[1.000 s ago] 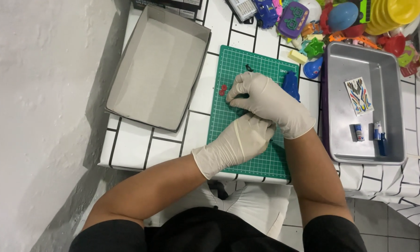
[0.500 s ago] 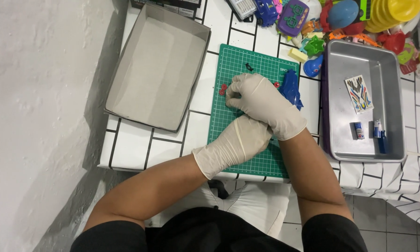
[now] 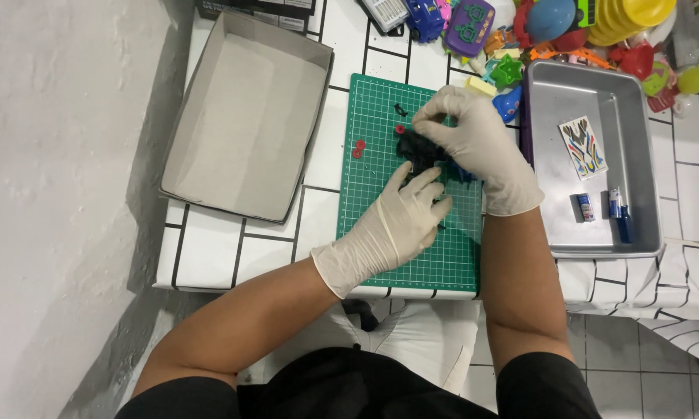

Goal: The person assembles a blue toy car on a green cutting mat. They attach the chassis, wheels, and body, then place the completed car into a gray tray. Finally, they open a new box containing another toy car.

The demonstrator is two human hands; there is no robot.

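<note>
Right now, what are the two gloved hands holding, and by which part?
Both hold a small black toy part over the green cutting mat: left hand at its lower edge, right hand pinching its top. The exact grip is hidden.

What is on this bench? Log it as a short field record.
surface: green cutting mat on a tiled table
left hand: gloved, fingers on a small dark toy part
right hand: gloved, gripping the same part from above
loose bits: red round pieces
left side: grey cardboard box
right side: metal tray with sticker sheet
</note>
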